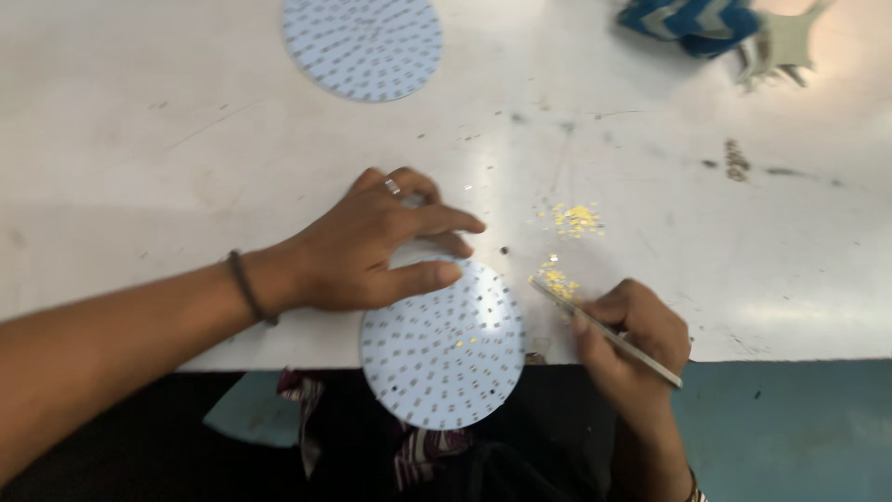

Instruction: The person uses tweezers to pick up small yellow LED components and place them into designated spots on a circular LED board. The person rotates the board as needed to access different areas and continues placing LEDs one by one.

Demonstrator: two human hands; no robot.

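Head view: second round white dotted board point(363, 44) cut off by top edge, upper left; blue-white patterned cloth point(689, 20) cut off upper right. Tiny yellow bits point(576, 219) too small to ID, centre-right. Round white circuit board w/ rows of small pads point(444, 348) at lower centre, overhanging near edge of white scuffed surface point(167, 158); lots of open room left & right. Left hand point(376, 244) flat, fingers spread, pressing board's top rim. Right hand point(632, 330) pinched around thin metal tweezers point(606, 333), tips toward the bits.
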